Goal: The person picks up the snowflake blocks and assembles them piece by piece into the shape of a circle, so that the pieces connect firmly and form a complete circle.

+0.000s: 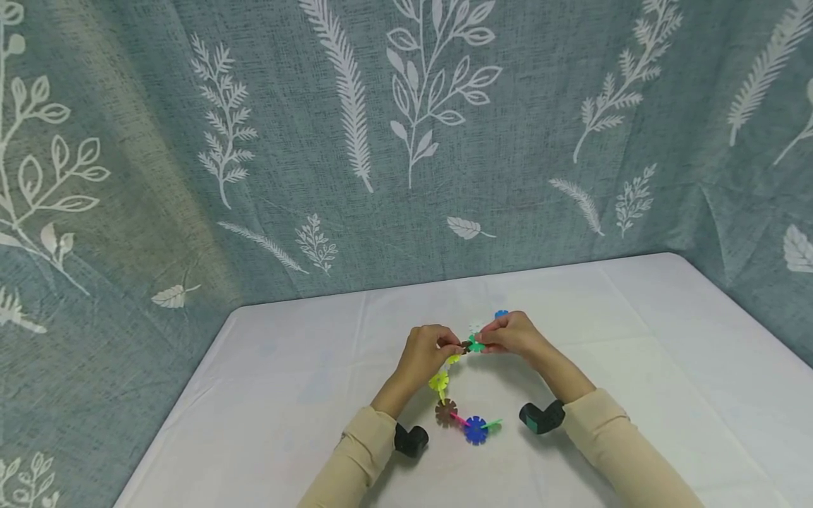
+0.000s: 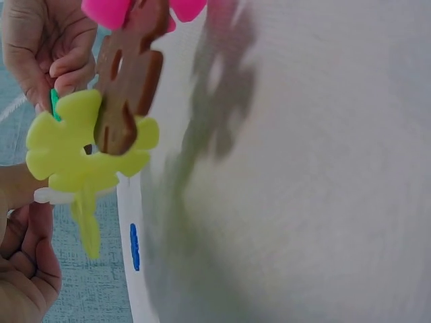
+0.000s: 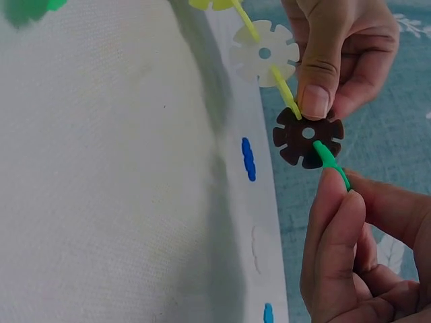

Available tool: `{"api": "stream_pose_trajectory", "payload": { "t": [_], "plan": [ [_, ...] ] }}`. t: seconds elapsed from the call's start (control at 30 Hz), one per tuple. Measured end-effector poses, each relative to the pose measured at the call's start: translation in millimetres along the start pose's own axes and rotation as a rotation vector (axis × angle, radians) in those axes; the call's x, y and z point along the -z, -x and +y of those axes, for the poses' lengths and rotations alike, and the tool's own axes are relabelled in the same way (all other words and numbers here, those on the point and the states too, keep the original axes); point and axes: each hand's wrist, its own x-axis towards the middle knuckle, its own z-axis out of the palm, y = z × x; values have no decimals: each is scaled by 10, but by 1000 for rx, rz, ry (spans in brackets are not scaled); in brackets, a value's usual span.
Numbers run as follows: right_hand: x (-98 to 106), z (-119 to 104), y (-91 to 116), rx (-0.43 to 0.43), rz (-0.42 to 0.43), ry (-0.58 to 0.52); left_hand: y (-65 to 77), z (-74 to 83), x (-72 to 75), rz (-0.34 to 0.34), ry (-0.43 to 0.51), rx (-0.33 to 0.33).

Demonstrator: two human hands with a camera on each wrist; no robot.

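Observation:
My left hand point(image 1: 430, 351) pinches a dark brown notched disc point(image 3: 308, 138) between thumb and fingers, at the end of a chain of linked flower discs. My right hand point(image 1: 513, 333) pinches a green disc point(image 3: 330, 160), whose edge meets the brown disc at a notch. From the brown disc the chain runs through a yellow disc point(image 3: 285, 93), a clear white disc point(image 3: 264, 54) and more yellow ones. Further along are another brown disc point(image 1: 447, 413), a pink disc point(image 2: 108, 10), a dark blue disc point(image 1: 476, 430) and a light green disc point(image 1: 492, 424).
The white-covered table point(image 1: 286, 395) carries loose discs beyond the hands: a blue disc point(image 1: 501, 313) and a white disc point(image 1: 475, 327). Black wrist devices point(image 1: 413, 441) show under both forearms. A patterned teal curtain point(image 1: 381, 233) hangs behind the table.

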Motion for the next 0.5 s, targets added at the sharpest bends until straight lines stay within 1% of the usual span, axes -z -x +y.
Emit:
{"api": "stream_pose_trajectory", "payload": {
  "t": [0.33,0.43,0.5],
  "plan": [
    [0,22,-3,9,-6,-6,1,-10,-3,-15,14,-10],
    [3,14,1,10,-16,-3,6,-7,17,-25,18,-13],
    [4,11,1,9,-19,3,10,-9,37,-35,26,-28]
  ]
}}
